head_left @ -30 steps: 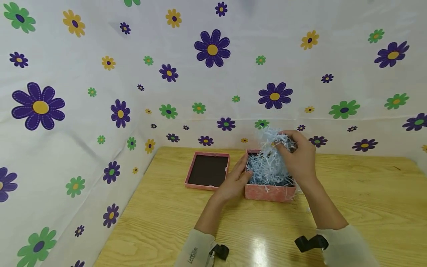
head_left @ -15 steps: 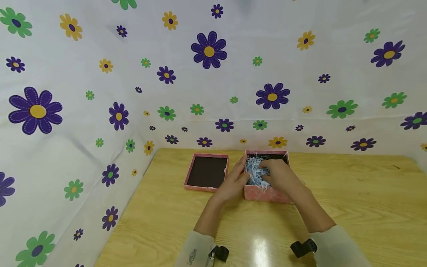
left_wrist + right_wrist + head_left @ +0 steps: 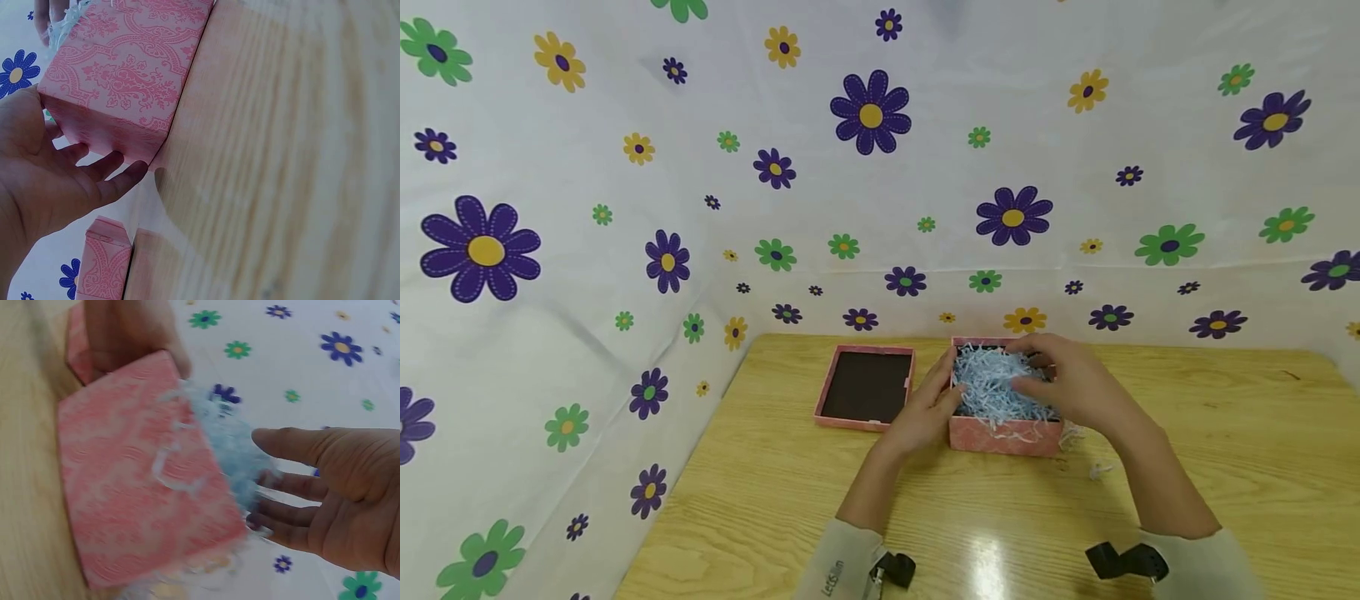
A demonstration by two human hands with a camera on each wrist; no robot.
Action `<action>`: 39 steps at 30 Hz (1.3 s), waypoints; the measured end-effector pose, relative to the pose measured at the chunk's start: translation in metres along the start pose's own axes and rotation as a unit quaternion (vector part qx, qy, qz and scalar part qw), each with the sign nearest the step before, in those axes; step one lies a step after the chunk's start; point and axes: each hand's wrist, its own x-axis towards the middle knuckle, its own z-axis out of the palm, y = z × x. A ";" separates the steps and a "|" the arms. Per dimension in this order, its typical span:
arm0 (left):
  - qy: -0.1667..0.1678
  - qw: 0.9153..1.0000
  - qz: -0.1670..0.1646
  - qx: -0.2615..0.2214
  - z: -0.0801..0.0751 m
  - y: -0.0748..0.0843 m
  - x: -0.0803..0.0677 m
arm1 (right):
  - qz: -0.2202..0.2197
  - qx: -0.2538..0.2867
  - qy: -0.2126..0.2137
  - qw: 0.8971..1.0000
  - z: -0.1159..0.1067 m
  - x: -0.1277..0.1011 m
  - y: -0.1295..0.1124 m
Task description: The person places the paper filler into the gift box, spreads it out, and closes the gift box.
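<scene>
In front of me and along my left I see a white, lightly creased sheet backdrop (image 3: 940, 50), its two sides meeting in a corner. It is printed with stitched-edged purple flowers (image 3: 870, 115), green flowers (image 3: 1169, 247) and yellow flowers (image 3: 1087, 91). Below it I face a yellowish wood-grain table (image 3: 760, 500), where a white patch of glare (image 3: 987, 567) shines on the near side.

lettering (image 3: 832, 578): "LetsSlim", middle letters unclear | on: left sleeve (image 3: 847, 546) | colour: dark | view: head
</scene>
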 end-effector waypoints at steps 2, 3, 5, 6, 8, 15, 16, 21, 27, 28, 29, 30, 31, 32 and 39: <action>0.001 1.000 0.004 0.007 0.000 0.001 0.001 | 0.009 0.016 0.003 1.000 -0.013 -0.011 0.002; 0.002 1.000 0.006 0.007 0.001 0.002 0.001 | 0.016 0.021 0.007 1.000 -0.019 -0.016 0.004; 0.003 1.000 0.009 0.014 0.002 -0.003 0.004 | 0.025 0.025 0.017 0.999 -0.029 -0.027 0.013; 0.004 1.000 0.009 0.014 0.002 -0.003 0.004 | 0.028 0.026 0.021 0.999 -0.033 -0.032 0.018; 0.004 1.000 0.011 0.015 0.002 -0.004 0.004 | 0.031 0.020 0.023 0.999 -0.039 -0.043 0.034; 0.004 1.000 -0.006 0.010 0.000 -0.005 0.004 | 0.029 0.049 -0.075 0.996 -0.033 -0.069 0.101; 0.005 1.000 -0.007 0.010 -0.001 -0.005 0.004 | 0.031 0.057 -0.087 0.994 -0.029 -0.070 0.109; 0.003 1.000 -0.001 0.006 -0.001 -0.009 0.004 | 0.028 0.083 -0.110 0.990 -0.010 -0.071 0.132; 0.006 1.000 -0.002 0.000 0.001 -0.010 0.004 | 0.001 0.076 -0.106 0.992 0.006 -0.067 0.132; 0.007 1.000 -0.002 -0.002 0.001 -0.010 0.004 | -0.003 0.066 -0.104 0.992 0.008 -0.067 0.131; 0.006 1.000 -0.004 -0.002 0.001 -0.009 0.004 | -0.010 0.053 -0.101 0.993 0.009 -0.066 0.130; 0.007 1.000 -0.005 -0.003 0.002 -0.008 0.004 | -0.017 0.035 -0.096 0.995 0.011 -0.065 0.129; 0.006 1.000 -0.006 -0.004 0.002 -0.008 0.004 | -0.032 0.016 -0.086 0.996 0.012 -0.064 0.128; 0.007 1.000 -0.004 -0.006 0.002 -0.008 0.005 | -0.048 -0.001 -0.074 0.996 0.013 -0.062 0.127; 0.008 1.000 0.002 -0.010 0.004 -0.006 0.006 | -0.077 -0.041 -0.004 0.996 0.013 -0.057 0.130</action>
